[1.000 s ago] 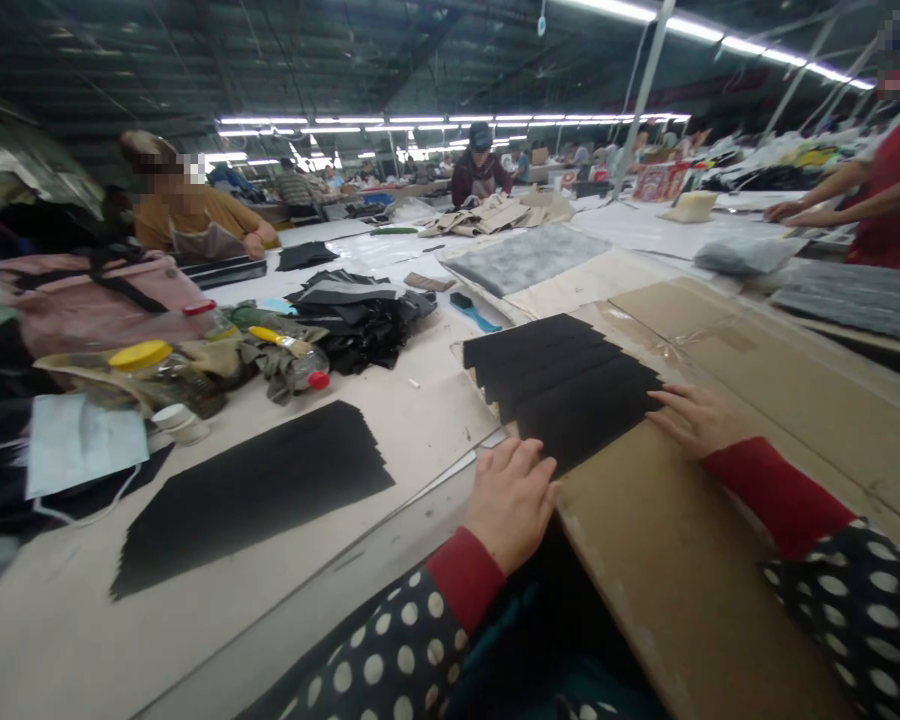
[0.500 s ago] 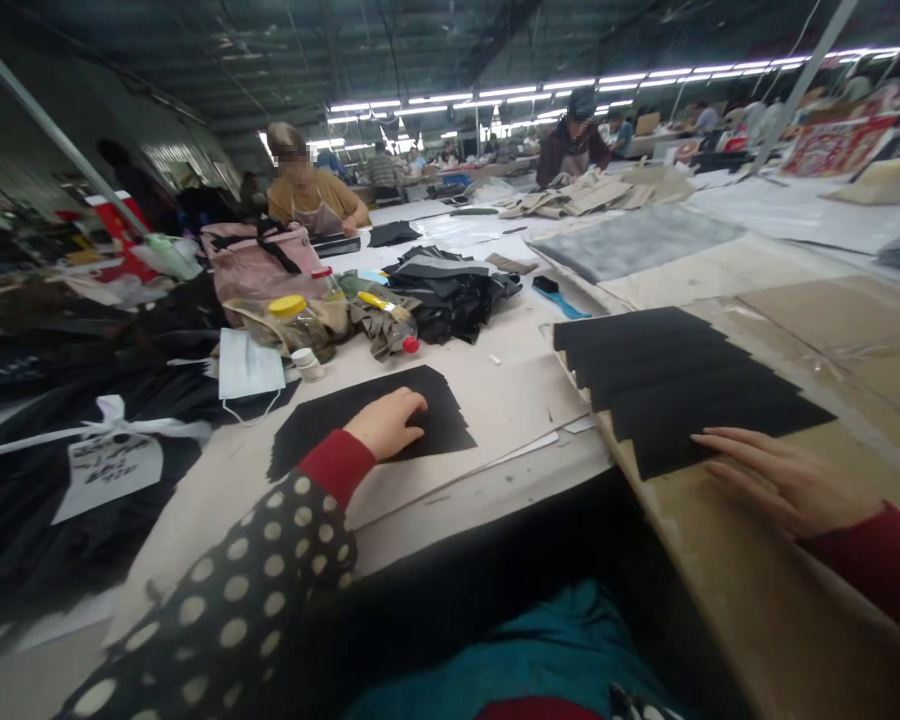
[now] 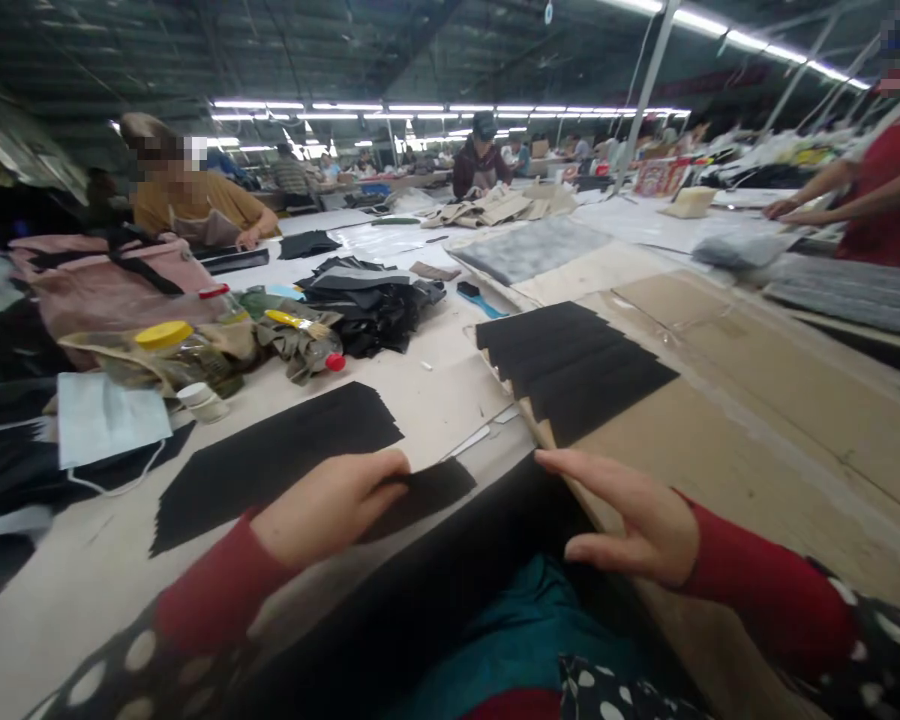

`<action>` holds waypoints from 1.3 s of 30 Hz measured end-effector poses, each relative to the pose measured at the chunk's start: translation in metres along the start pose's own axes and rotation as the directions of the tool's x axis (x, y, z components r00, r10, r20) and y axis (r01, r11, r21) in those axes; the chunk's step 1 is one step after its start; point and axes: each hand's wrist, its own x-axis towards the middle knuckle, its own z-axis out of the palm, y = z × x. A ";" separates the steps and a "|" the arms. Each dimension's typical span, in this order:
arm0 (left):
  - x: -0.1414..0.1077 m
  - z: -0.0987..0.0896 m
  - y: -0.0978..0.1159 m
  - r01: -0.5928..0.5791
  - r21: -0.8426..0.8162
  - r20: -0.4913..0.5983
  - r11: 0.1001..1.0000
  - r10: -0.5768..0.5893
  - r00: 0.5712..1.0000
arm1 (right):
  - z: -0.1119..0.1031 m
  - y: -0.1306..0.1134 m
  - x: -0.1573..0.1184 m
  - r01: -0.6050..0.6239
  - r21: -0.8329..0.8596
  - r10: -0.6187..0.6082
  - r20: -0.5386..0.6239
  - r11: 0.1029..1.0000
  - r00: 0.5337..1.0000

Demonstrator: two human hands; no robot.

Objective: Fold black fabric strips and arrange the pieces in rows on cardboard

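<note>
Fingers of my left hand (image 3: 334, 505) clamp a dark, thin strip (image 3: 439, 488) at the worktop's (image 3: 436, 405) near edge. My right hand (image 3: 634, 515) opens, thumb apart, by the cardboard's (image 3: 720, 440) left edge. Matte black, stepped sheets (image 3: 574, 372) overlap there. Farther off, a red box's (image 3: 660, 178) print is too small to read.

I can't read any text, label, brand, number or sign from my view. The closest I get to print is the red-and-white patterned box (image 3: 658, 178) on the white worktable (image 3: 607, 222), toward the back on the right. Its markings are too small and blurred for me to make out, and I can't tell whether they include any lettering.
</note>
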 end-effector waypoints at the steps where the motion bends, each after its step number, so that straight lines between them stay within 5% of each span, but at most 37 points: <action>1: -0.002 0.003 0.021 -0.036 -0.005 0.034 0.999 0.036 0.999 | 0.005 -0.012 0.000 -0.004 0.052 0.003 0.023 0.999 1.000; 4: 0.002 0.017 0.072 -0.117 -0.060 0.024 0.991 0.119 0.993 | 0.008 -0.029 -0.001 -0.081 0.166 0.061 0.126 0.983 0.990; 8: 0.023 0.040 0.097 -0.171 -0.292 -0.021 0.941 0.173 0.985 | -0.024 0.001 -0.018 -0.365 0.294 0.342 0.130 0.883 0.931; 11: 0.042 0.057 0.098 -0.168 -0.453 0.018 0.876 0.197 0.980 | -0.060 0.050 -0.044 -0.592 0.396 0.637 0.023 0.702 0.770; 14: 0.065 0.071 0.103 -0.152 -0.538 0.046 0.829 0.209 0.977 | -0.085 0.105 -0.067 -0.669 0.502 0.796 -0.067 0.549 0.602; 17: 0.090 0.076 0.116 -0.158 -0.544 0.003 0.824 0.190 0.982 | -0.097 0.153 -0.077 -0.668 0.553 0.843 -0.129 0.498 0.522; 23: 0.139 0.070 0.138 -0.154 -0.322 -0.144 0.934 0.113 0.983 | -0.109 0.216 -0.063 -0.716 0.464 0.852 -0.252 0.522 0.458; 29: 0.162 0.070 0.141 -0.082 -0.098 -0.230 0.992 0.058 0.972 | -0.104 0.259 -0.055 -0.743 0.317 0.799 -0.365 0.590 0.478; 39: 0.167 0.079 0.140 -0.069 0.094 -0.245 0.993 0.090 0.965 | -0.096 0.272 -0.056 -0.828 0.100 0.780 -0.413 0.552 0.470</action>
